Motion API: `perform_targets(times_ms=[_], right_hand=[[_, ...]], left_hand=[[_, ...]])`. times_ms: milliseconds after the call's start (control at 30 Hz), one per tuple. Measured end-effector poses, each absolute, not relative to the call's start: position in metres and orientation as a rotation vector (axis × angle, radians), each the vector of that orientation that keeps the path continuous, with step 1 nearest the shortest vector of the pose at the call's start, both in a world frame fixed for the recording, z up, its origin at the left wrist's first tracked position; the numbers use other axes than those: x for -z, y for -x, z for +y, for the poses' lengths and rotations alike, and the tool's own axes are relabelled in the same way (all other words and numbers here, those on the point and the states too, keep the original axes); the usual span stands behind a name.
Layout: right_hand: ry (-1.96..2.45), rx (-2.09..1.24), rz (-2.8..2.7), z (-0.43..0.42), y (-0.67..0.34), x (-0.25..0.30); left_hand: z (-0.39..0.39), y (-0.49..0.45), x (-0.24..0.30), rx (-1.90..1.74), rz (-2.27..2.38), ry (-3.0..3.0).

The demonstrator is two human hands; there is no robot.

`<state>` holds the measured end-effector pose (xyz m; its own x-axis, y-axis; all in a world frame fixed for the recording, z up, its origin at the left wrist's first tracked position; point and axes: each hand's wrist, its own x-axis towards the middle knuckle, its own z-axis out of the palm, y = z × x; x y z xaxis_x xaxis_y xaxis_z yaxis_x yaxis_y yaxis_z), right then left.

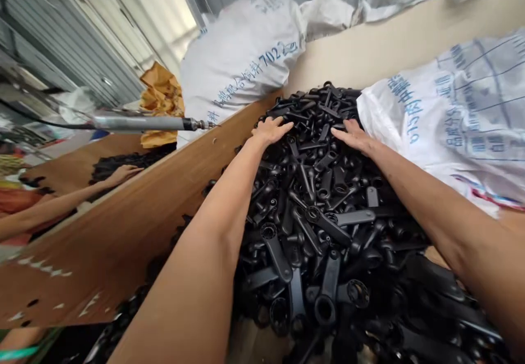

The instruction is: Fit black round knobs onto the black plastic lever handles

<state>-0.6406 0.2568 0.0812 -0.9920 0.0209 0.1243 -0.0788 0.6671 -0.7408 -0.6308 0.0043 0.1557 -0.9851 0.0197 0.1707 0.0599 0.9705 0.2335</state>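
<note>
A big heap of black crank-shaped parts [324, 221] lies in front of me, many with a flat arm and a round toothed ring or socket at one end. My left hand [270, 130] rests on the far left side of the heap, fingers apart and pointing right. On the far right side, my right hand [353, 136] lies on the parts beside a white sack, its fingers spread. Both hands are open, apart from each other, with parts between them. Neither visibly grips a part, though some fingertips are partly hidden among them.
A wooden board [184, 216] walls the heap on my left. White printed sacks [246, 52] stand behind it and another sack [459, 112] lies at right. A grey tool [143, 123] hangs over the board. Beyond it, a co-worker's hand [123, 174] reaches to more black parts.
</note>
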Motion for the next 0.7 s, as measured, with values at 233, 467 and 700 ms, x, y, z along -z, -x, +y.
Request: perform_targets(times_ms=[233,467,700], right_hand=[[-0.475,-1.342,-2.900,0.228,0.634,-0.069],[-0.845,-1.765,-2.834,0.209,0.567,-0.079],[-0.813,-1.669,-2.754,0.219,0.551,-0.090]], left_hand=[[0.009,0.636,-0.116,0.632,-3.049,0.207],[0.018,0.577,-0.105,1.078,-3.096,0.383],[0.001,0.536,-0.114,1.049,-3.057,0.473]])
